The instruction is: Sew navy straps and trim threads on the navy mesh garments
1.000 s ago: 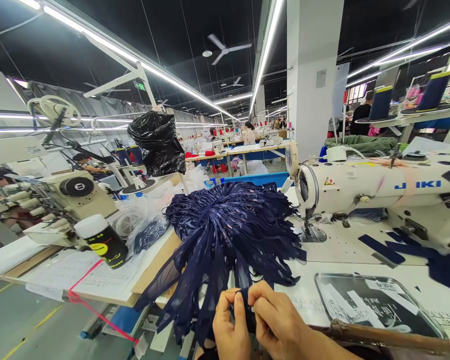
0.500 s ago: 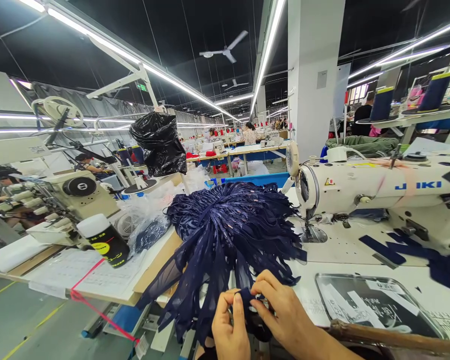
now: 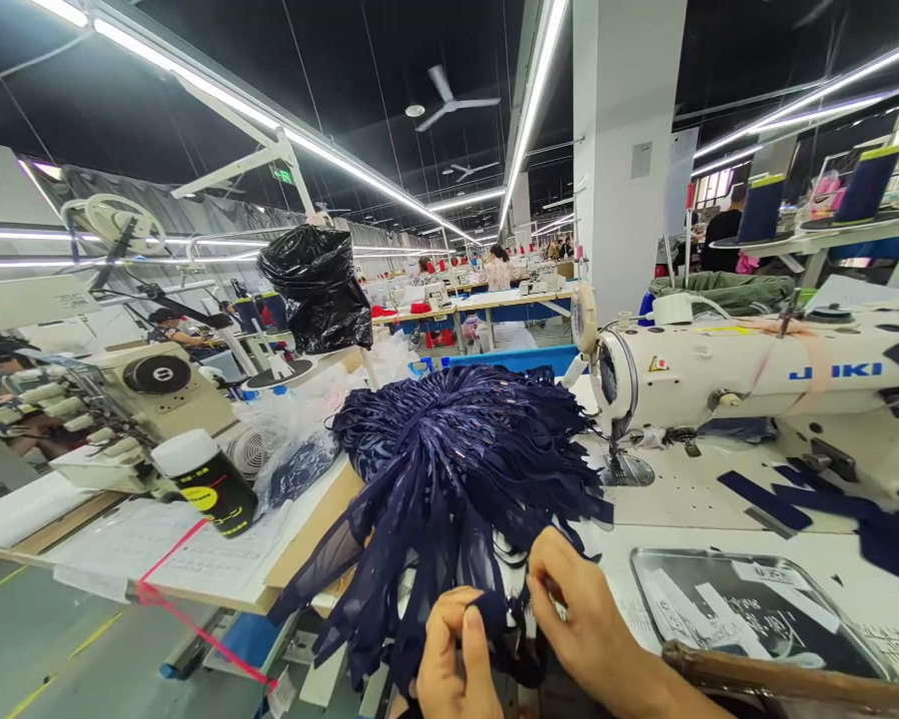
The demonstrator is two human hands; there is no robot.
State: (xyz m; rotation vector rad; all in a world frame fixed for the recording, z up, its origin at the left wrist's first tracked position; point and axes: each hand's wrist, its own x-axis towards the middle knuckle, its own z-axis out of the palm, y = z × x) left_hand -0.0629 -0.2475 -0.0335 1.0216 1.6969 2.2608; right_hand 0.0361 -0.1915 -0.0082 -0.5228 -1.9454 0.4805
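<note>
Holding: a navy mesh strip, its end folded and pinched at the table's front edge, low in the middle of the view.
Left hand: thumb and forefinger closed tight on the strip's folded end, from below.
Right hand: fingertips nipped narrowly on the same strip, just right of the left hand.
Source: the strip hangs from a pile of navy mesh strips that is heaped on the sewing table and spills over its front edge.
Right of pile: a white Juki sewing machine, with its needle area just beside the pile.
Near right hand: a dark metal tray lying flat on the table.
Left of pile: a black bottle with a white cap, tilted, on printed sheets.
Beyond: a black plastic bag, hung above the next table.
</note>
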